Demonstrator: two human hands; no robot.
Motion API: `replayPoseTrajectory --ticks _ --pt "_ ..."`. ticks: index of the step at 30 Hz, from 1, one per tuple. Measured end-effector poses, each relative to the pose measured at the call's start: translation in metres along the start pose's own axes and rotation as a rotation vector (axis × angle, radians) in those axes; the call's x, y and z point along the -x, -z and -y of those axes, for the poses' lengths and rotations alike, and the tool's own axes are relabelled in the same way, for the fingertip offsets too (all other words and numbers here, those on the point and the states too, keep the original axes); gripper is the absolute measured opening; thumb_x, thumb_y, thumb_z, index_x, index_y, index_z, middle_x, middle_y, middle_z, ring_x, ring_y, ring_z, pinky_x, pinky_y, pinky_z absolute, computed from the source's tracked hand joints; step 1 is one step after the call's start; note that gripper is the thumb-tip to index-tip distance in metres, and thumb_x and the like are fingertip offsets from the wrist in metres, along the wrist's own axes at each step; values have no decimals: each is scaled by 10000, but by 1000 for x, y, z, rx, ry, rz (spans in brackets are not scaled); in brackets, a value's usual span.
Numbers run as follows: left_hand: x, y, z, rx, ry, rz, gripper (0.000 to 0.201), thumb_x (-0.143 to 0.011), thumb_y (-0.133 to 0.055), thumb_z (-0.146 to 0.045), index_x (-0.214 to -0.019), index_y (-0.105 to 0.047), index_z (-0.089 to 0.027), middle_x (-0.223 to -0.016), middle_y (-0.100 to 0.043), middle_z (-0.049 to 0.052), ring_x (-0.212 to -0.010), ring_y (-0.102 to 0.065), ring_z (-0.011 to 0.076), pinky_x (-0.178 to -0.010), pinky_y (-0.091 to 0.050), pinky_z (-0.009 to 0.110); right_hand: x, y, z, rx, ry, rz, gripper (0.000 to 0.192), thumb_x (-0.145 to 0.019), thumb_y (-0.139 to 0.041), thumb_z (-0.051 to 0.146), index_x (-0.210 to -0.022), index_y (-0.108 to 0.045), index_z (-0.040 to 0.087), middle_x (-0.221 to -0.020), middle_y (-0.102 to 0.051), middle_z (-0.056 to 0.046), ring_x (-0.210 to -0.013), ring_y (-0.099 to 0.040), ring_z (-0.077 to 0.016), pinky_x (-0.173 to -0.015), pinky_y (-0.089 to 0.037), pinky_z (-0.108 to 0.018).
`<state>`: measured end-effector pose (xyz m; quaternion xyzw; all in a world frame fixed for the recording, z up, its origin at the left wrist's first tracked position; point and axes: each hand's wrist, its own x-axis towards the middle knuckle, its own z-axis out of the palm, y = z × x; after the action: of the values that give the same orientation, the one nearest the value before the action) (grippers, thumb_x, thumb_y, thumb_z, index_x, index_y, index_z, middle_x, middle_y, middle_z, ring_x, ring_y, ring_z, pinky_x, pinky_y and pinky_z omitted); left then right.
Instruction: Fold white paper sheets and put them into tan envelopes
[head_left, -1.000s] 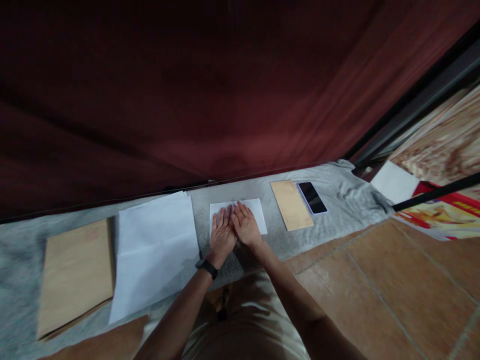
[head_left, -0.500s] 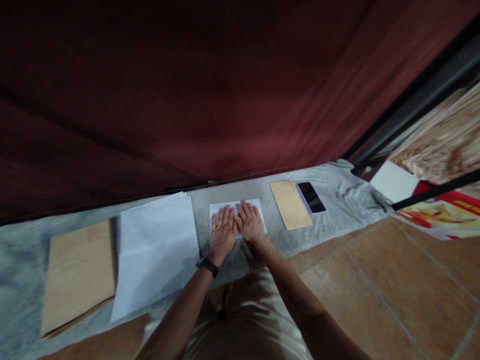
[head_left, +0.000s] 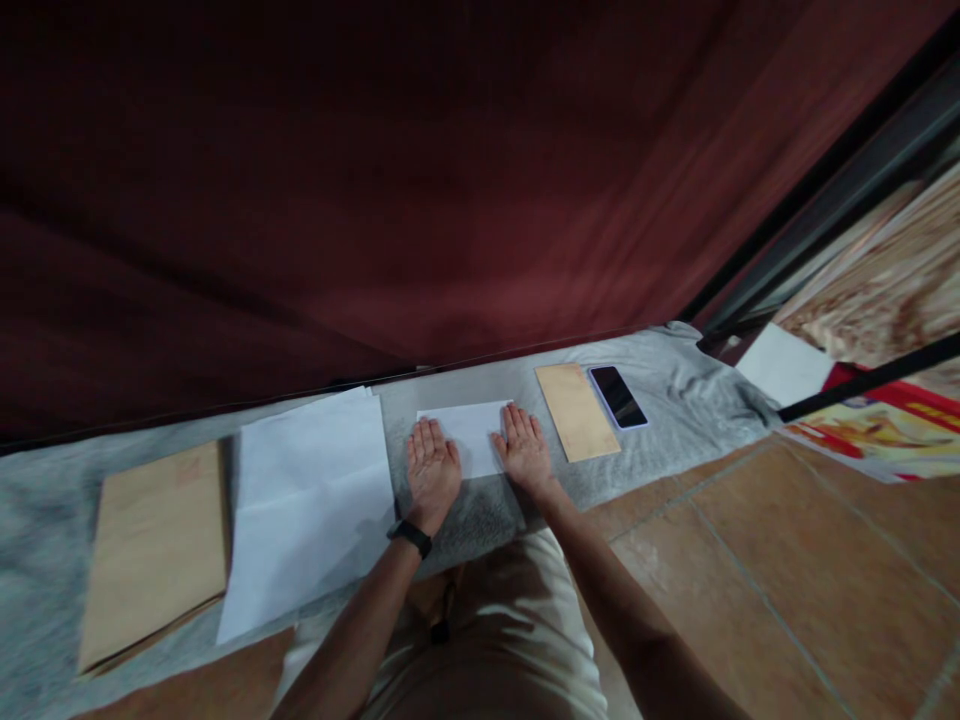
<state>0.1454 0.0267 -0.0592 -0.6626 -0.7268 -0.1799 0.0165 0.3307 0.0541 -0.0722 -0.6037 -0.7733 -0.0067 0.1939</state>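
Note:
A small folded white paper (head_left: pixel 471 436) lies on a grey cloth (head_left: pixel 487 510) spread over the floor. My left hand (head_left: pixel 431 470) rests flat on the paper's left end, fingers extended, a black band on its wrist. My right hand (head_left: pixel 524 450) presses flat on the paper's right end. Both palms face down and hold nothing. The middle of the paper shows between them.
A stack of larger white sheets (head_left: pixel 307 500) lies left of the hands, with a big brown envelope (head_left: pixel 154 550) further left. A small brown envelope (head_left: pixel 576 410) and a dark phone (head_left: pixel 616 396) lie to the right. A dark red curtain (head_left: pixel 375 180) hangs behind; tiled floor (head_left: pixel 787 580) is at right.
My hands were side by side on the middle of the paper. They have slid apart, the left one leftward and the right one rightward, to its two ends.

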Motion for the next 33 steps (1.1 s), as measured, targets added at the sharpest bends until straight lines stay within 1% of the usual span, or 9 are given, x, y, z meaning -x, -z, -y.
replayPoseTrajectory --ticks 2,5,9,13,18,23,27,30,33 --pt "-2 1 -6 14 -50 11 591 -1017 -302 -241 -1546 -352 16 -1637 -322 225 -1557 -242 292 -1278 -200 497 0 -1 1 -1 2 -11 600 -1072 -372 422 -1566 -386 81 -1601 -417 -173 -1480 -400 -304 -1225 -263 -495" --pt "-8 -2 -23 45 -181 90 585 -1023 -311 -256 -1565 -350 -39 -1649 -330 168 -1562 -235 262 -1282 -214 468 0 -2 2 5 -2 -17 603 -1068 -392 420 -1556 -398 66 -1597 -425 -174 -1478 -402 -309 -1228 -256 -487" --pt "-19 -11 -35 56 -205 158 582 -1032 -310 -293 -1558 -375 -53 -1644 -344 156 -1555 -256 259 -1284 -211 461 0 -2 1 15 -4 -10 612 -1067 -398 428 -1556 -395 61 -1598 -423 -175 -1479 -401 -305 -1227 -257 -478" --pt "-25 -17 -22 41 -143 131 595 -1033 -306 -315 -1560 -368 -45 -1647 -332 162 -1557 -251 259 -1283 -203 452 0 -2 1 22 2 -7 604 -1073 -377 420 -1563 -385 68 -1601 -422 -163 -1486 -390 -301 -1228 -258 -477" --pt "-21 -13 -1 23 -54 66 614 -1021 -315 -309 -1559 -355 -16 -1644 -319 194 -1557 -250 272 -1280 -195 466 0 0 1 22 0 6 609 -1070 -379 422 -1566 -380 68 -1601 -418 -169 -1488 -389 -302 -1229 -260 -481" --pt "-15 -7 4 48 -25 30 615 -1012 -340 -292 -1556 -360 -7 -1645 -295 220 -1558 -242 299 -1276 -192 503 -2 6 6 10 -30 18 593 -1058 -417 398 -1545 -416 58 -1589 -433 -181 -1477 -403 -319 -1227 -260 -510" --pt "-16 -5 3 37 -30 64 570 -1016 -370 -289 -1556 -413 -111 -1667 -267 183 -1566 -214 310 -1270 -190 525 -13 10 27 -16 -68 24 544 -1059 -403 331 -1515 -457 40 -1585 -432 -199 -1480 -398 -326 -1237 -232 -530" --pt "-17 -4 3 -2 -31 105 552 -1024 -372 -291 -1556 -424 -154 -1680 -234 177 -1571 -193 311 -1270 -181 522 -23 7 52 -79 25 56 530 -1069 -384 340 -1531 -451 88 -1617 -398 -155 -1497 -378 -291 -1242 -247 -484" --pt "-17 -3 4 -36 -37 147 554 -1026 -337 -255 -1572 -393 -176 -1687 -219 162 -1577 -173 296 -1268 -181 531 -27 -1 70 -123 88 82 513 -1081 -357 365 -1520 -479 129 -1602 -436 -125 -1483 -404 -264 -1239 -268 -451"
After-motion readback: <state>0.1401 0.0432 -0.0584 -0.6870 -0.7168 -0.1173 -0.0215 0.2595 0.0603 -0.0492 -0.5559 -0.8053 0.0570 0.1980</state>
